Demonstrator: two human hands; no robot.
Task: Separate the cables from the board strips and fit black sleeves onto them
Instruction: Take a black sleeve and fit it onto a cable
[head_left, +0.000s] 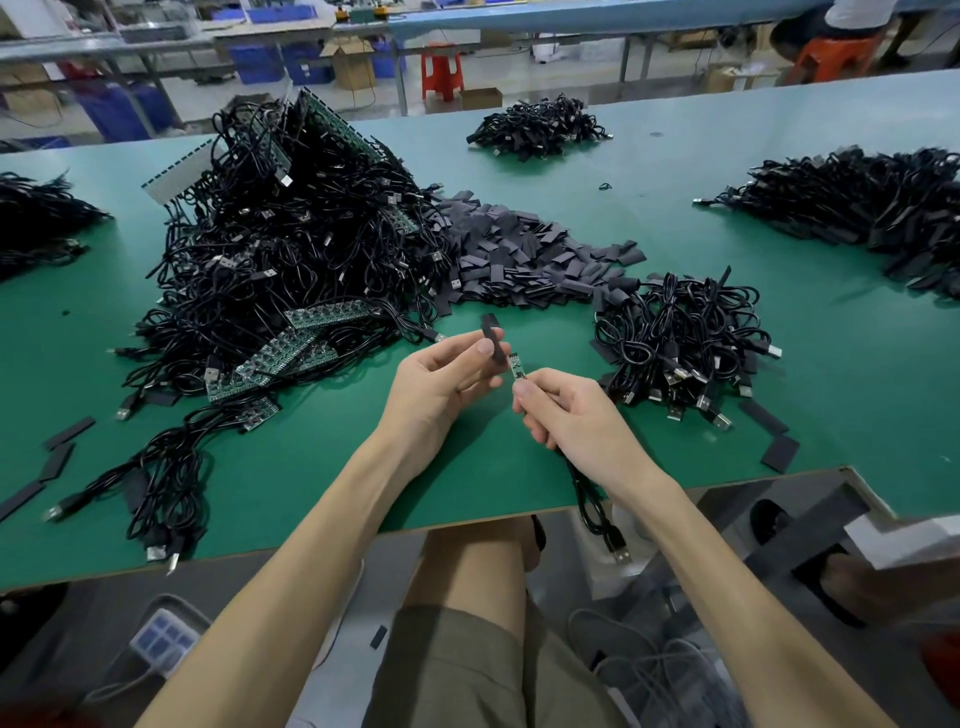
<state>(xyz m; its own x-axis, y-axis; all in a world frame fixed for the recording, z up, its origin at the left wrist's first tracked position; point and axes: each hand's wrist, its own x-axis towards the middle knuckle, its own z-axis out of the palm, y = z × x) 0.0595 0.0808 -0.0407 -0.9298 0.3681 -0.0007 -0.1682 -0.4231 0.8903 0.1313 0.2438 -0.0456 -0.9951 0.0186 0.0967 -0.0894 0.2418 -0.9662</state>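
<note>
Head view: seated at a green table, both forearms reaching over its near edge.
Cable: trailing from under the right hand, over the table edge, plug end hanging below the right wrist.
Right hand: fingers curled round the cable, thumb and forefinger pinching it just below the small board at its tip.
Left hand: pinching 1 black sleeve between thumb and fingers, slanted, lower end just beside the small board; touching or apart, hard to tell.
Step in hand: apparently lining the sleeve mouth up with the small board; not yet slid over it.
Right of the right hand: 1 bundle of cables, probably finished work, with a few loose sleeves nearby.
Just beyond both hands: heap of spare sleeves, lying flat.
Left of and beyond the left hand: large heap of cables tangled with green board strips, seemingly yet to be separated.
Farthest out: 3 more cable piles, far-left pile, middle pile, far-right pile.
Progress: well under way judging by the stacked piles, yet far from over given the size of the large heap.
</note>
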